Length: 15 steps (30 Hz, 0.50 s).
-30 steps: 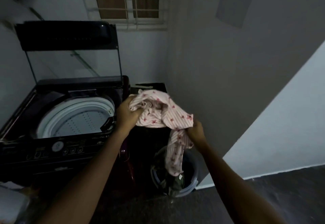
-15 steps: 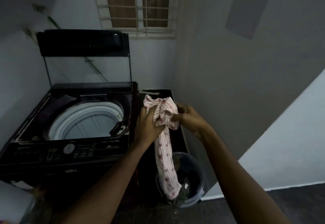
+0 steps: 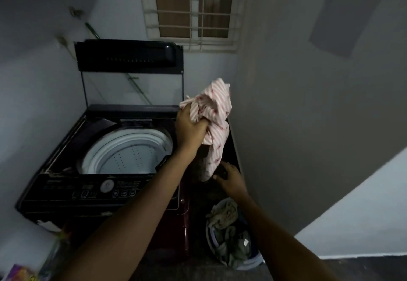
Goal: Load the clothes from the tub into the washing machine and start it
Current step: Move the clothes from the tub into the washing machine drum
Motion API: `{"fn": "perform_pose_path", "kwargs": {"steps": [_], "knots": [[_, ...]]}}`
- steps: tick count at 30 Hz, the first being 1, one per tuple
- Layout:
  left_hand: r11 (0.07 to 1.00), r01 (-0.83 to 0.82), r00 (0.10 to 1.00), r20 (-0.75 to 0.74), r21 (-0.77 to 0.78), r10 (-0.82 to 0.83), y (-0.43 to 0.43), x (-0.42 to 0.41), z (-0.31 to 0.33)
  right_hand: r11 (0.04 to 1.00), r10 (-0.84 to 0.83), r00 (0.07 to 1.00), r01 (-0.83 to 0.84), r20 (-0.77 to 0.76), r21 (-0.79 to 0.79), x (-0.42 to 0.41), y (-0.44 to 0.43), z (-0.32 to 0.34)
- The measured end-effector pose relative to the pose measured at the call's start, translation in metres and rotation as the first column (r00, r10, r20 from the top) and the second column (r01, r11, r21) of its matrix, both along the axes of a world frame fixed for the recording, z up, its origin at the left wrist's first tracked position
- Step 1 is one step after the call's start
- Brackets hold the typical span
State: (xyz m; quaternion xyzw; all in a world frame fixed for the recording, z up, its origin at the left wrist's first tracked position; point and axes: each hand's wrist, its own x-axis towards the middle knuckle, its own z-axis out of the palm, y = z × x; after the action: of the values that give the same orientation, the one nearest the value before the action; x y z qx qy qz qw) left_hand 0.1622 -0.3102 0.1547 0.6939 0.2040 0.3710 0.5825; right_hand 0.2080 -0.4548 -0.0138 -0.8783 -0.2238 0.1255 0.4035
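Nearest, bottom right on the floor: the tub [image 3: 253, 264], pale rim, with crumpled grey-green and light clothes [image 3: 231, 236] heaped in it. It stands just beside the dark red front of the washing machine [image 3: 66, 192], in the gap between the machine and the right wall. Bottom left corner: a colourful packet [image 3: 19, 274], blurred.

Both forearms reach forward from the lower edge. Right hand [image 3: 231, 179] is above the tub, low, fingers loosely spread, near the hanging lower end of a pink striped garment [image 3: 217, 115]; whether it touches the cloth cannot be told. Left hand [image 3: 191, 129] is higher, closed in a fist on the bunched middle of the garment, which is lifted over the machine's right edge; part stands up above the fist, the rest drapes down toward the right hand.

Further: the machine's control panel [image 3: 105, 187] with a round dial and buttons, then the open white drum [image 3: 127, 153], perforated, no clothes seen inside. The lid [image 3: 130, 60] stands upright at the back.

Farthest: pale wall and a barred window [image 3: 193, 9].
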Motion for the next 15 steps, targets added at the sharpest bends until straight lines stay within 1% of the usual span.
{"fn": "perform_pose_path", "kwargs": {"steps": [2,3,4,5,7,8,10,11,12,13,15], "knots": [[0.995,-0.01,1.0,0.023,-0.098,0.012,0.015,0.0,0.003,1.0,-0.024,0.998,0.023,0.054,0.008,0.007,0.011,0.001],[0.991,-0.008,0.999,0.031,-0.134,0.012,0.024,0.0,0.004,1.0,-0.013,0.998,0.012,0.059,0.016,0.009,0.017,0.004],[0.987,-0.008,0.999,0.039,-0.158,0.015,0.032,0.0,0.005,0.998,0.016,0.999,-0.018,0.032,0.057,0.011,0.022,0.002],[0.986,-0.013,0.999,0.035,-0.168,0.02,0.039,0.0,0.005,0.992,0.038,0.999,-0.033,-0.038,0.119,0.01,0.028,0.004],[0.984,-0.015,0.999,0.042,-0.178,0.023,0.051,-0.003,0.006,0.977,0.028,0.981,0.013,-0.19,0.215,0.007,0.04,0.003],[0.983,-0.012,0.999,0.049,-0.186,0.022,0.056,-0.003,0.005,0.962,0.027,0.97,0.041,-0.241,0.271,0.004,0.047,0.001],[0.986,-0.006,0.999,0.039,-0.17,0.013,0.068,-0.004,0.001,0.934,0.026,0.956,0.081,-0.294,0.348,-0.003,0.061,0.01],[0.991,-0.01,1.0,0.025,-0.133,0.013,0.075,-0.005,-0.002,0.925,-0.016,0.953,0.129,-0.302,0.357,-0.005,0.067,0.015],[0.997,-0.022,1.0,0.003,-0.076,0.022,0.083,-0.007,-0.005,0.9,-0.093,0.948,0.211,-0.304,0.381,-0.004,0.073,0.017],[0.999,-0.039,0.999,-0.033,0.012,0.039,0.091,-0.008,-0.009,0.855,-0.193,0.941,0.301,-0.278,0.423,-0.003,0.077,0.024],[0.974,-0.046,0.991,-0.115,0.223,0.073,0.104,-0.013,-0.018,0.75,-0.356,0.911,0.412,-0.208,0.517,0.007,0.086,0.037]]}}
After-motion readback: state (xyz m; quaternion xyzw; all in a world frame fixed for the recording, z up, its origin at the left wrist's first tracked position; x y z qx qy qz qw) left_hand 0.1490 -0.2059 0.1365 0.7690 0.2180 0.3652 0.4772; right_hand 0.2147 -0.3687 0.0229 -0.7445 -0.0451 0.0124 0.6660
